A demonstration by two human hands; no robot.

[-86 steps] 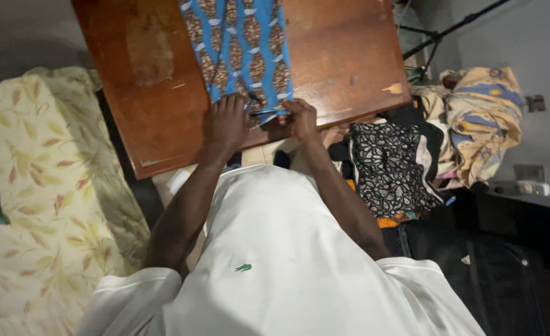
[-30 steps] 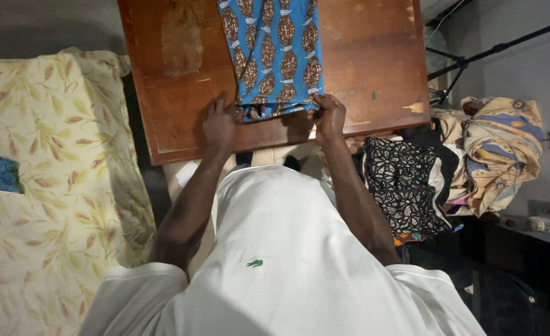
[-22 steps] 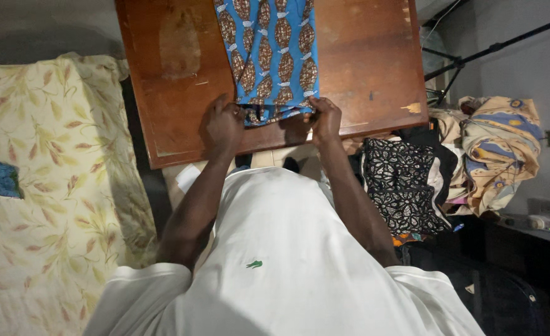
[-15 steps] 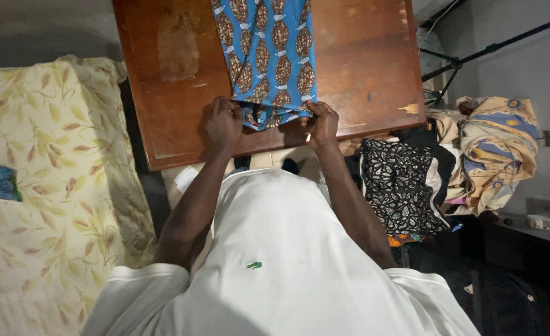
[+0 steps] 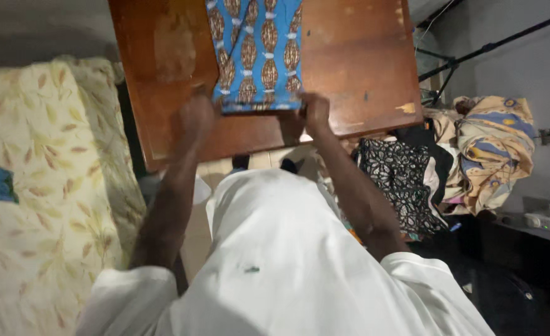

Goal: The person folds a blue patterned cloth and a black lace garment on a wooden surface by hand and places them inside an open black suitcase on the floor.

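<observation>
Lying lengthwise on the wooden bench: one folded blue cloth with brown ovals, near edge straight, just short of the bench's front edge. Left hand at its near left corner, blurred; grip cannot be told. Right hand, fingers pinching the near right corner. Bare wood either side. Floral bed left; heaped clothes right.

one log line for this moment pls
left hand grips blue patterned cloth corner | right hand grips other corner | cloth on wooden table
</observation>
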